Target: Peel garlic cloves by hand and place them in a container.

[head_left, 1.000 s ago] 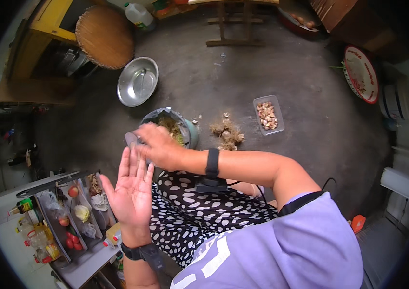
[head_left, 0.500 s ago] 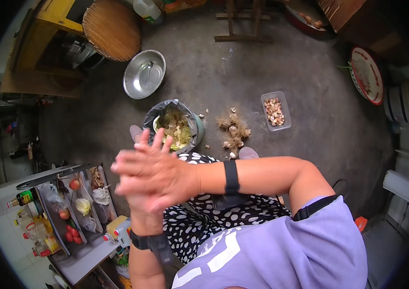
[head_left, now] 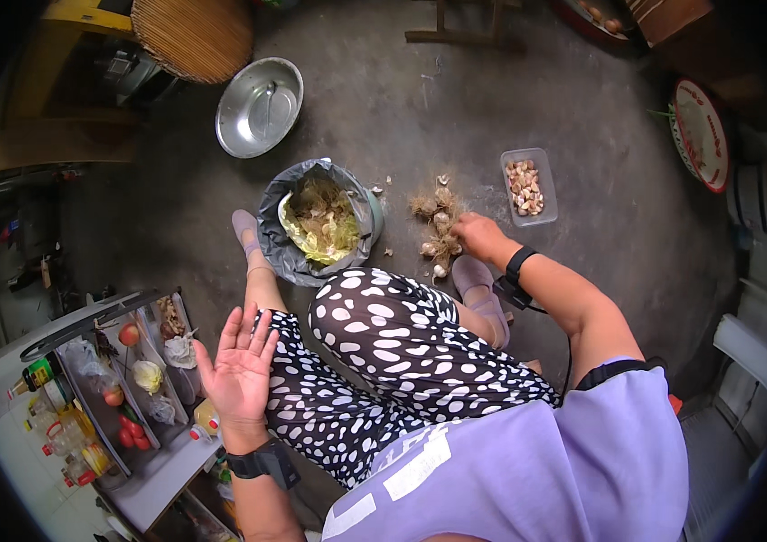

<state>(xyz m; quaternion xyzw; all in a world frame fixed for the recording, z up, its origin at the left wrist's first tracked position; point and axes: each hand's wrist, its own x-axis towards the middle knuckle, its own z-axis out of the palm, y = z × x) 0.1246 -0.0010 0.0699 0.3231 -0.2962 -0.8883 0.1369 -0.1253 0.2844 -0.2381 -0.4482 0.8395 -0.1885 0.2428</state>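
Note:
My right hand [head_left: 481, 237] is down on the floor at the garlic bulbs [head_left: 441, 219], with its fingers curled in at the right side of the pile; they seem to close on a bulb, though the fingertips are partly hidden. The bulbs still carry dry, bristly roots. Palm up and fingers spread, my left hand [head_left: 241, 369] is raised over the left side of my lap with nothing in it. A clear plastic container [head_left: 548, 181] of loose garlic cloves [head_left: 524, 190] stands right of the pile.
Left of the garlic stands a bin lined with a grey bag [head_left: 275, 230], holding peelings and leaves [head_left: 318, 217]. Behind it is a metal basin [head_left: 232, 126]. A shelf rack [head_left: 103, 361] with produce and bottles stands at lower left. My shoe [head_left: 474, 275] is beside the bulbs.
My hands were pressed together over the bin's near side. They have parted: the right has gone right and down to the garlic, the left has drawn back, palm up.

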